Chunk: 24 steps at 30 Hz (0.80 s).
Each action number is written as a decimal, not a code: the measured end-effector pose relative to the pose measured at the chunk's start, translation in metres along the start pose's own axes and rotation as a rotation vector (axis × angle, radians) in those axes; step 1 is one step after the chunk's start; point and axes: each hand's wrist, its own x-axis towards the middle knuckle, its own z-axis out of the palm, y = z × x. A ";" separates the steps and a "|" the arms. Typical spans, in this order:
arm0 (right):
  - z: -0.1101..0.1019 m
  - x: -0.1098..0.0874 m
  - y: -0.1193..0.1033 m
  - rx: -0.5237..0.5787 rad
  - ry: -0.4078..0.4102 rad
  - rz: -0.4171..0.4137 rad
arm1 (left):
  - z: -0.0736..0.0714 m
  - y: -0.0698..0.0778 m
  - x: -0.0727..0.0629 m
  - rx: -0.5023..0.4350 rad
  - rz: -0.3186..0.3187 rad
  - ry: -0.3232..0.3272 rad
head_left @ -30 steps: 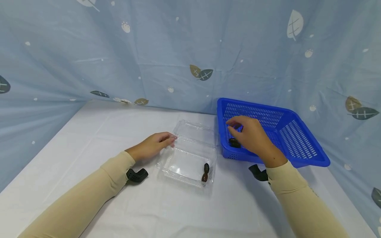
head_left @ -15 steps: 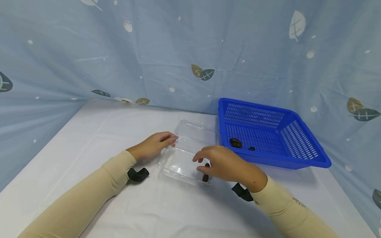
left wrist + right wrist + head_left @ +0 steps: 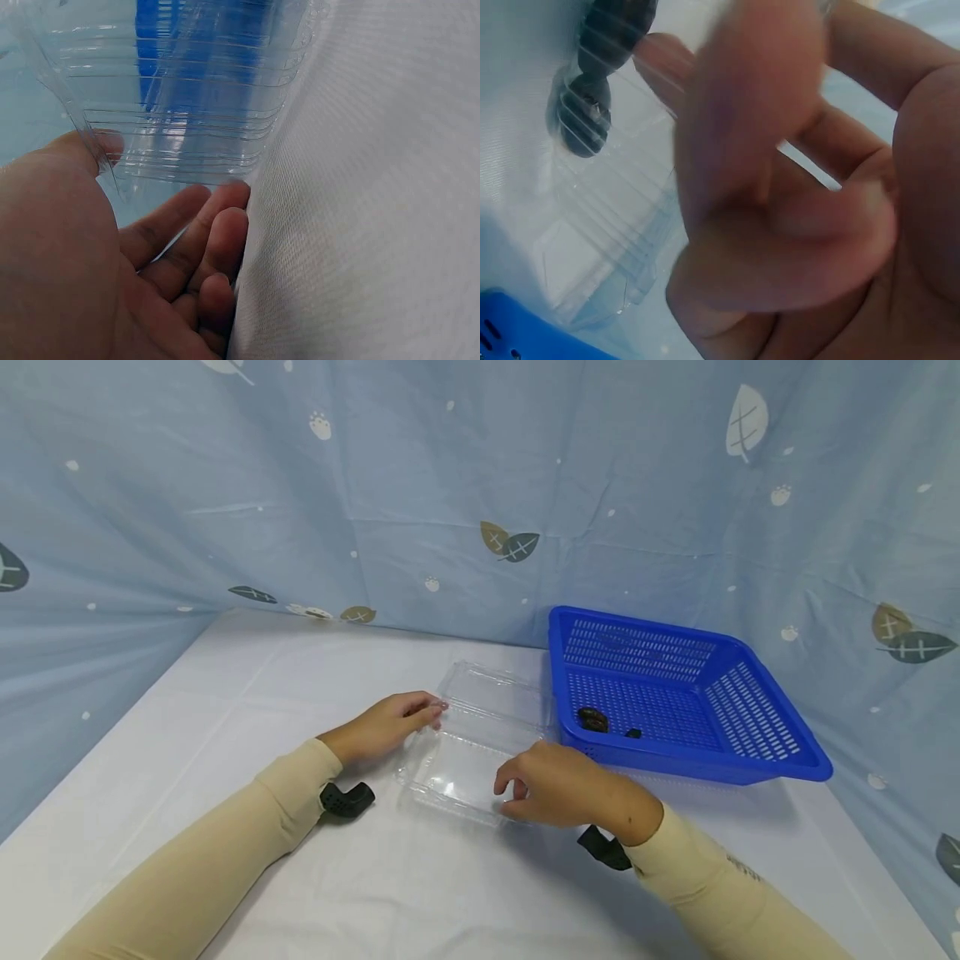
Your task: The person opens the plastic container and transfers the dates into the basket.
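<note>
A clear plastic clamshell box (image 3: 457, 772) lies with its lid (image 3: 495, 689) folded back on the white table. My left hand (image 3: 390, 725) holds its left side; in the left wrist view the thumb (image 3: 109, 142) laps the plastic edge and the other fingers curl below. My right hand (image 3: 562, 785) is over the box's right end with its fingers curled. In the right wrist view two glossy dark brown oval pieces like dates (image 3: 585, 116) lie by its fingertips, seen through the plastic. Whether anything is between its fingers is hidden.
A blue slotted plastic basket (image 3: 690, 764) stands right of the box, near the curtain. Several dark brown oval pieces (image 3: 592, 720) lie in its left front corner. A light blue leaf-print curtain (image 3: 420, 485) hangs behind the white-covered table (image 3: 360, 877).
My right hand has moved from the basket left and down to the box's right end, with a dark piece seemingly in its fingers at first. My left hand stays on the box.
</note>
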 end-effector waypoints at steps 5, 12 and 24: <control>-0.004 0.001 0.004 0.124 -0.093 0.048 | 0.000 0.000 0.000 0.007 0.012 -0.001; -0.007 0.006 0.010 0.178 -0.167 0.030 | 0.000 0.000 0.001 0.011 0.016 0.005; -0.002 0.011 0.015 0.152 -0.131 0.106 | 0.000 0.000 0.002 0.015 0.008 0.004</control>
